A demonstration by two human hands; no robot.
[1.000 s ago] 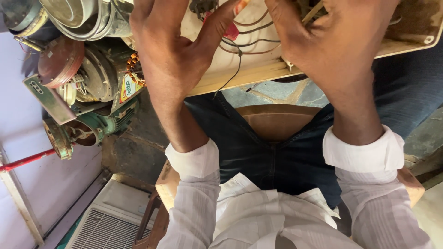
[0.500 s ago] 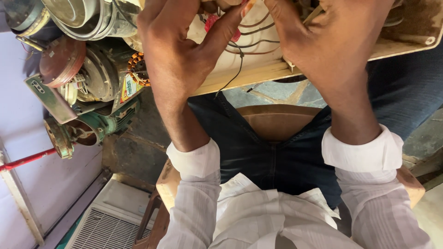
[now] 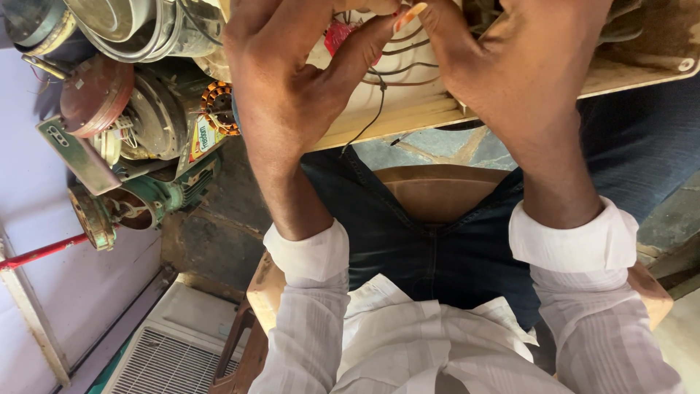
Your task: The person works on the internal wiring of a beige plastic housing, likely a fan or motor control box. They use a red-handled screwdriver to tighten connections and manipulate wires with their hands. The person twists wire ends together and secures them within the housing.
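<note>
Here both hands' fingers (image 3: 364, 40) pinch wires (image 3: 379, 69) together.

My left hand (image 3: 288, 87) and my right hand (image 3: 525, 80) meet over the wide cream casing with loose wires (image 3: 408, 109), which lies across my lap, above my dark denim trousers (image 3: 408, 241). The small red part among the wires (image 3: 337, 35) sits between my two thumbs. Left of the left hand, a heap of worn metal motors and round housings (image 3: 138, 124) is stacked; the copper-wound stator ring (image 3: 219, 108) lies just beside my left wrist. Under me is the wooden stool (image 3: 264, 286); a white slatted grille (image 3: 164, 357) lies lower left.
</note>
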